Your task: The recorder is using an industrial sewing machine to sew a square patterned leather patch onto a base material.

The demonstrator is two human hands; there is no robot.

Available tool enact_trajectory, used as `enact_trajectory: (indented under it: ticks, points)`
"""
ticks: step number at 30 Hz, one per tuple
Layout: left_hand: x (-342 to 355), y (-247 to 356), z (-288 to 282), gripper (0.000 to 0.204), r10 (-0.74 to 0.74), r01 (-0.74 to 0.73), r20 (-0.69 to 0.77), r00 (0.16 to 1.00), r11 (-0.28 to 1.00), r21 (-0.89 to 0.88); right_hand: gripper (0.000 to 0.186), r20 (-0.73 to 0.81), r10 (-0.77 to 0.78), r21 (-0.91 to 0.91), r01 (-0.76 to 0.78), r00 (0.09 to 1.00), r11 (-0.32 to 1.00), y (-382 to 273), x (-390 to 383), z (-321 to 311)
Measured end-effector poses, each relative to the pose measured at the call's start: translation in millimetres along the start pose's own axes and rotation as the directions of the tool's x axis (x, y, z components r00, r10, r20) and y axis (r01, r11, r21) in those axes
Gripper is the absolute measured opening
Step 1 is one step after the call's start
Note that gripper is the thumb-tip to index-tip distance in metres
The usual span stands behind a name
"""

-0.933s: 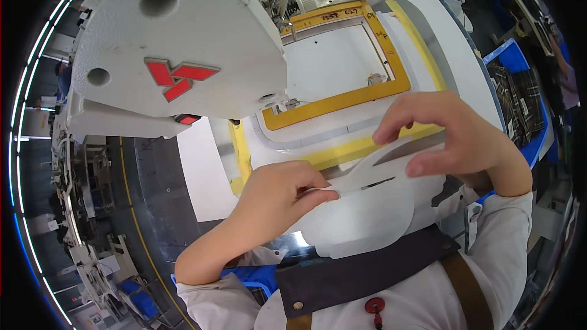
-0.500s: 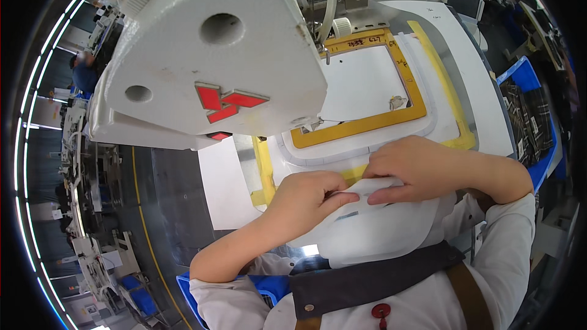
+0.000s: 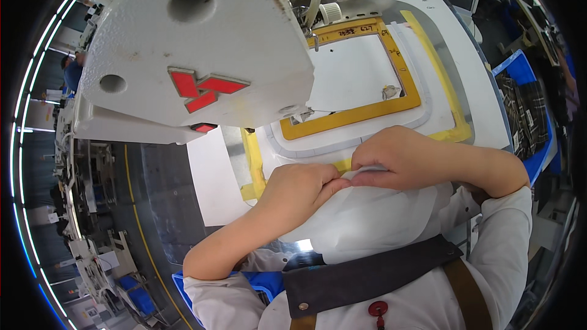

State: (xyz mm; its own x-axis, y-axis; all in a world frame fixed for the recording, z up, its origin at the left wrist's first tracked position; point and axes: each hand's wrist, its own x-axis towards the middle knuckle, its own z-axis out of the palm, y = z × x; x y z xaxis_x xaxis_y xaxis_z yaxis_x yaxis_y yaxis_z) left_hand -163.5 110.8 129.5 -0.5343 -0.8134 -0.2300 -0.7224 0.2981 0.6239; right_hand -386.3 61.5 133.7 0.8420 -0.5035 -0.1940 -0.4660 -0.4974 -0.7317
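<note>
While pinching with both hands: white translucent sheet (image 3: pixel 361 220) held by its upper edge, draped toward 6 o'clock, nearest the wearer's body
Left hand (image 3: pixel 299 189): on the 9 o'clock side of the meeting point, thumb and forefinger closed on the sheet's edge
Right hand (image 3: pixel 397 156): on the 3 o'clock side, also closed on the edge, fingertips right by the left thumb
Just changed: right hand brought in from an open, separate pose; dark slit seen in the sheet earlier, now out of sight
Meaning, as judged: edge now controlled at one small spot from both sides
Gold frame (image 3: pixel 351 120): at 12 o'clock from the hands, lying flat, apart from both
Yellow tape (image 3: pixel 437 73): running down at 1 o'clock
Machine head (image 3: pixel 257 30): looming at 11 o'clock
Blue crate (image 3: pixel 518 72): at 2 o'clock, holding plaid cloth (image 3: pixel 532 113)
</note>
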Motion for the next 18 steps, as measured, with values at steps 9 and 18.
enact_trajectory:
  ticks: [9,18]
  points:
    - [-13.8,-31.5,-18.6,0.022,-0.178,0.131,-0.292,0.94,0.976,-0.175,0.026,0.006,0.313,0.045,-0.313,0.95,0.949,16.9,2.5,-53.7]
    - [25.6,-82.0,-30.9,0.025,-0.209,0.031,-0.333,0.92,0.884,-0.467,0.027,0.069,0.169,0.077,-0.175,0.983,0.982,14.6,1.4,-34.5]
